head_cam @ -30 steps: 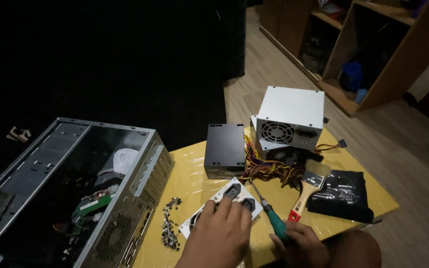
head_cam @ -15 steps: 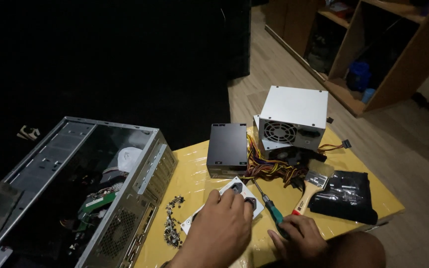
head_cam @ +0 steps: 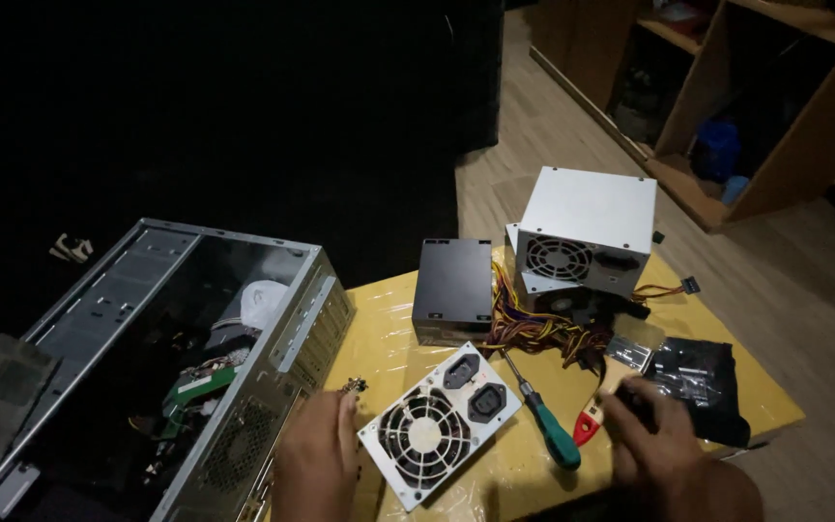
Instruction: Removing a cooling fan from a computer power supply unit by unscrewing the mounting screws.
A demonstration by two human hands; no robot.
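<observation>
Left hand (head_cam: pixel 316 454) is resting open against the fan-faced power supply (head_cam: pixel 440 422) at the bench's (head_cam: pixel 388 319) near edge; right hand (head_cam: pixel 664 440), fingers spread and empty, is hovering beside the green screwdriver (head_cam: pixel 543 416), cables (head_cam: pixel 543 333) lying behind.

Open computer case (head_cam: pixel 147 358), wooden shelves (head_cam: pixel 775 116)

Two bare hands at the bottom edge of the head view, and that is all of the person on show. The left hand (head_cam: pixel 316 464) comes in with a bare wrist behind it: no sleeve, no glove, no watch or band. The right hand (head_cam: pixel 664 447) is bare too, its fingers (head_cam: pixel 630 398) a little blurred, nothing on them that can be made out as a ring. Behind it the wrist and forearm run out of frame uncovered, no cuff in sight. Light is dim down there, so finer detail like nails is lost.
</observation>
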